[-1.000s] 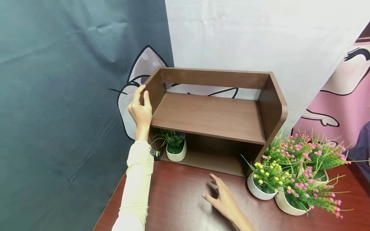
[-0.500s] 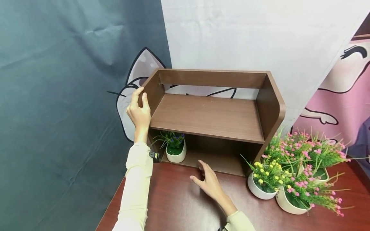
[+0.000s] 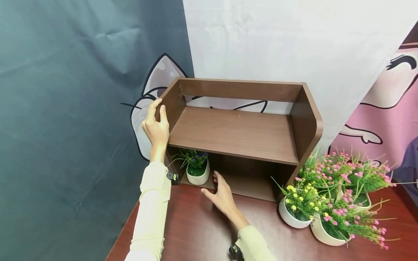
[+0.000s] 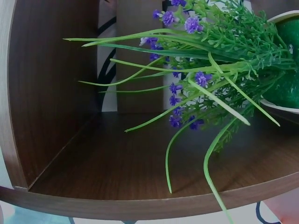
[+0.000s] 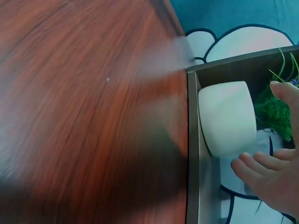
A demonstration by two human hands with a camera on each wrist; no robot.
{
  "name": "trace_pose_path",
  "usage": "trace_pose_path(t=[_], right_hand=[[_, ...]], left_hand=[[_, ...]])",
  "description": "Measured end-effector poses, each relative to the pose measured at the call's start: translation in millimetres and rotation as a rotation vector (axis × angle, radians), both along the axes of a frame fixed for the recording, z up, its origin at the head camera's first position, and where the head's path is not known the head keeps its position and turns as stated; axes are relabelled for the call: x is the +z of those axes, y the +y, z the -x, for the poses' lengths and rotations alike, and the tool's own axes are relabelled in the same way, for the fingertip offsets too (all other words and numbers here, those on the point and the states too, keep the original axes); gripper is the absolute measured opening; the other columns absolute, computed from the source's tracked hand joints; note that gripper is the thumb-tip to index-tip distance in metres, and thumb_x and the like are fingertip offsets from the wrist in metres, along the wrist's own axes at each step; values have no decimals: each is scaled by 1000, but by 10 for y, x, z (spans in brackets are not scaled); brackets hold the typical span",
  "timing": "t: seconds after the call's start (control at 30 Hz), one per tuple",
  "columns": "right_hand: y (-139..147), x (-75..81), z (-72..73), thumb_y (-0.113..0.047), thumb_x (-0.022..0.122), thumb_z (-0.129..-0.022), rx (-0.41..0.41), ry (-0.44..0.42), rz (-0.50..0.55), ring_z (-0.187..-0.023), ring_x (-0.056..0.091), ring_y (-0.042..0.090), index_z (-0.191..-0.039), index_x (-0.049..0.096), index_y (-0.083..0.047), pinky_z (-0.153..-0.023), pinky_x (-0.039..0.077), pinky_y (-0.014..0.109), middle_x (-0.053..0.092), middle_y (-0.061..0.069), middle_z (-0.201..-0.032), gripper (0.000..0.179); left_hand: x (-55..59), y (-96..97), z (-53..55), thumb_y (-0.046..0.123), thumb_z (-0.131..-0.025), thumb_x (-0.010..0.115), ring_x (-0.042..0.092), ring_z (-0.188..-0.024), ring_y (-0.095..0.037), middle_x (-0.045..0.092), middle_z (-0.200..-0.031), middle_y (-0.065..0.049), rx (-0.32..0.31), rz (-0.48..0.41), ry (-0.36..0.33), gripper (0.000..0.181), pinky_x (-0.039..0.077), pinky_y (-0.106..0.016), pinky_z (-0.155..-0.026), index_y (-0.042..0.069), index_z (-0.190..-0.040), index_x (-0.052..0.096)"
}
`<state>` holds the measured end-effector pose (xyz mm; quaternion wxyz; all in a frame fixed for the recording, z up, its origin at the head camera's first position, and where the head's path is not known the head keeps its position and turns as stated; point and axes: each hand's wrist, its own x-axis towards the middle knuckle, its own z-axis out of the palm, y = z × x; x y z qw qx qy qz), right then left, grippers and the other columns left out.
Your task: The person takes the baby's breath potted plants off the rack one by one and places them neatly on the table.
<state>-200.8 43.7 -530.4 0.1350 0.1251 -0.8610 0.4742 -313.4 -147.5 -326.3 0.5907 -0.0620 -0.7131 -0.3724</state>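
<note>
My left hand (image 3: 156,126) grips the left side panel of a brown two-tier shelf (image 3: 233,132), thumb toward the inside. In the lower left compartment stands a white pot (image 3: 200,177) with green grass and small purple flowers. My right hand (image 3: 223,195) is just right of this pot, thumb and fingers spread and nothing in its grasp. In the right wrist view, the fingertips of my right hand (image 5: 271,177) are close to the pot's side (image 5: 228,119). The left wrist view shows the purple flowers (image 4: 193,24) reaching across the compartment.
Right of the shelf, a yellow-flowered pot (image 3: 295,214) and several pink-flowered pots (image 3: 330,232) crowd together on the reddish wooden table (image 3: 192,221). A teal cloth (image 3: 75,127) hangs at the left, and a white printed backdrop (image 3: 277,40) is behind the shelf.
My right hand has moved left and forward across the table to the purple-flowered pot. The left hand keeps its hold on the shelf panel.
</note>
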Motion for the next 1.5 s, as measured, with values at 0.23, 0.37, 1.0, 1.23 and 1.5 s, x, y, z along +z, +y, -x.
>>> trace_pose_path(t=[0.23,0.37,1.0,1.23,1.5], right_hand=[[-247,-69,162,-48,66,-67,-55,-92,-66,-105,47,25,-132,26,-4,-83,38,39,42,14,-124,88],[-357,-89,259,-49,63,-69,-58,-95,-85,-109,43,29,-132,25,-1,-84,37,41,38,18,-126,89],[-570,-181,418,-57,68,-55,-219,-148,-53,-104,46,31,-132,23,3,-81,39,40,40,20,-123,108],[-516,-117,456,-43,70,-62,-175,-97,-35,-96,50,32,-130,27,2,-75,41,43,47,20,-114,92],[-355,-144,378,-42,69,-64,-104,-129,-10,-102,46,30,-134,25,-6,-80,38,42,45,16,-118,90]], left_hand=[[8,-17,0,25,-83,55,60,-77,-17,60,-101,16,-5,4,-1,20,41,-33,-65,19,-100,64],[47,-45,15,25,-83,56,60,-73,-18,59,-100,17,1,0,10,20,41,-34,-64,20,-100,64],[-7,-53,-25,24,-82,56,57,-62,-23,62,-99,12,3,6,-5,20,40,-36,-59,20,-100,64],[6,-12,-8,26,-82,56,58,-64,-22,61,-100,12,-8,13,-6,21,40,-34,-59,20,-101,63],[-16,-17,-3,26,-83,55,59,-69,-21,60,-101,14,-4,9,-12,21,41,-34,-61,20,-101,63]])
